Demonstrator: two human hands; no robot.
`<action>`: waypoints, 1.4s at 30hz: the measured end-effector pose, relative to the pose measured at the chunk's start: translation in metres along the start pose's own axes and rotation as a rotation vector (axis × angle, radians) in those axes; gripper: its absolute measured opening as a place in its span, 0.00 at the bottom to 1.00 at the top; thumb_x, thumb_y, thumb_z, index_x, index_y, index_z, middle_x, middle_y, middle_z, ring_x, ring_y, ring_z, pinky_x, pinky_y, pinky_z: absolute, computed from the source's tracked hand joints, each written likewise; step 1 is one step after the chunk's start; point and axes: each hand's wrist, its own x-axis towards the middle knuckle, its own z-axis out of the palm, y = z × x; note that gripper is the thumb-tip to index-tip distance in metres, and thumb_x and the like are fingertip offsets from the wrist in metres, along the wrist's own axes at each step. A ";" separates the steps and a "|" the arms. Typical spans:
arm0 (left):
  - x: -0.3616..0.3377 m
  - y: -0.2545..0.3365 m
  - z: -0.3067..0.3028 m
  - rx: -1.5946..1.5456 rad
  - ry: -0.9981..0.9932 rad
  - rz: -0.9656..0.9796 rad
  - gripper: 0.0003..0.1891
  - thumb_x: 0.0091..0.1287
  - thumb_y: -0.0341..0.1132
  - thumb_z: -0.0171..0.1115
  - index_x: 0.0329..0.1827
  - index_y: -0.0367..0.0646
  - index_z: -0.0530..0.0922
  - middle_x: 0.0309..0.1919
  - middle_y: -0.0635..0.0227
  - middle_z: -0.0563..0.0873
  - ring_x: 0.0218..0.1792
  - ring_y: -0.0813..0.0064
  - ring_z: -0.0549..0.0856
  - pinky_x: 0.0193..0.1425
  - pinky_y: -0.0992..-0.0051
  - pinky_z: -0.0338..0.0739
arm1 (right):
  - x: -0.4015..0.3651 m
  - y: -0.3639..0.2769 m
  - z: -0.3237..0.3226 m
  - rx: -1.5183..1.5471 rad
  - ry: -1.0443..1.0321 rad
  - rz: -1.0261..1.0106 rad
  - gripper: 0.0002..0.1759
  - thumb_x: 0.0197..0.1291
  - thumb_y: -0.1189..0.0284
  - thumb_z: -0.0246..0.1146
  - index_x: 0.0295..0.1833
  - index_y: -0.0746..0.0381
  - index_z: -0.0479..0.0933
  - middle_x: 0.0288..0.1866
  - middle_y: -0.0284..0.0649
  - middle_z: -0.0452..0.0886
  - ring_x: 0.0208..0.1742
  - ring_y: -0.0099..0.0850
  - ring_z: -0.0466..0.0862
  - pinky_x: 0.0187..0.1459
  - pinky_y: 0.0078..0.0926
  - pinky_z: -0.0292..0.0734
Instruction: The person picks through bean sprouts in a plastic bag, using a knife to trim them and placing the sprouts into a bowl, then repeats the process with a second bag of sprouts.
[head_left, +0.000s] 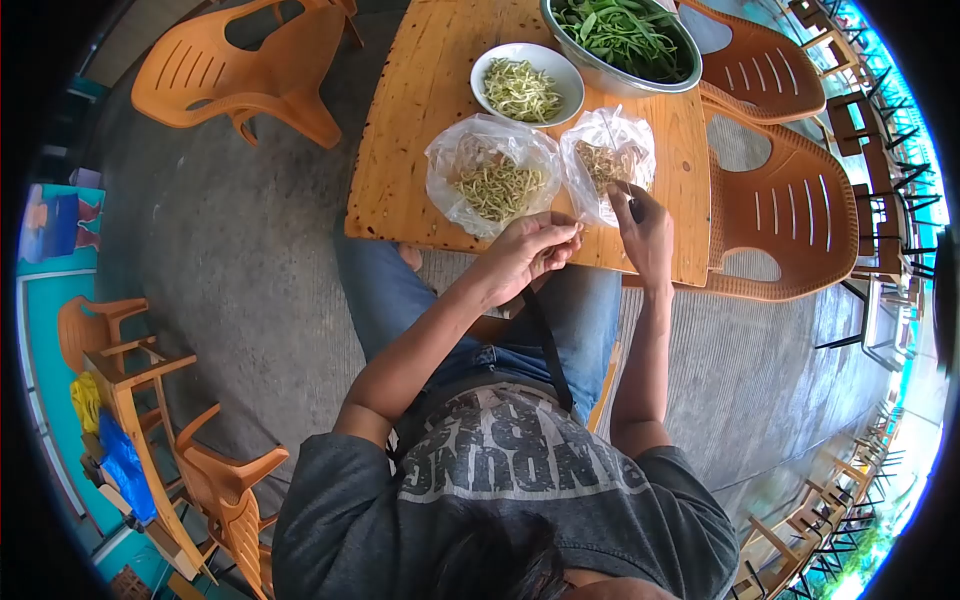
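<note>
My left hand (535, 254) is closed in a pinch in front of the table edge, with a pale bit, apparently a bean sprout (579, 228), at its fingertips. Close by on the right, my right hand (648, 232) has its fingers bent together over the near side of a small clear plastic bag (640, 150). Whatever those fingers hold is too small to make out. Brownish scraps (600, 165) lie inside that bag. Beside it, an opened plastic bag (442, 165) holds a heap of bean sprouts (497, 190). Cleaner, paler sprouts (522, 90) fill a white bowl (482, 98) behind.
A metal basin (640, 86) of green leaves (625, 38) stands at the back right of the wooden table (405, 110). Orange plastic chairs (790, 210) line the right side, and another chair (240, 65) stands at the left. A small wooden table (125, 410) is at lower left.
</note>
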 end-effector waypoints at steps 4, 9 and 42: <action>-0.025 0.010 -0.009 -0.153 0.002 0.000 0.09 0.70 0.31 0.54 0.50 0.39 0.76 0.35 0.71 0.79 0.30 0.86 0.75 0.35 0.87 0.73 | 0.013 0.005 0.005 -0.196 0.092 -0.049 0.13 0.56 0.66 0.64 0.39 0.66 0.81 0.21 0.45 0.80 0.24 0.41 0.81 0.30 0.33 0.74; -0.048 0.035 -0.023 -0.042 0.084 0.211 0.13 0.69 0.31 0.46 0.51 0.36 0.74 0.35 0.66 0.79 0.28 0.82 0.75 0.34 0.84 0.73 | 0.019 0.015 0.012 -0.053 0.192 -0.223 0.10 0.54 0.69 0.64 0.36 0.64 0.80 0.22 0.45 0.80 0.23 0.38 0.81 0.30 0.32 0.74; -0.049 0.045 -0.081 1.608 0.597 0.480 0.13 0.55 0.37 0.70 0.30 0.34 0.84 0.26 0.58 0.83 0.27 0.66 0.84 0.32 0.71 0.76 | -0.008 -0.060 0.089 -0.028 -0.041 -0.333 0.08 0.52 0.71 0.64 0.32 0.65 0.75 0.30 0.47 0.80 0.32 0.48 0.81 0.33 0.40 0.74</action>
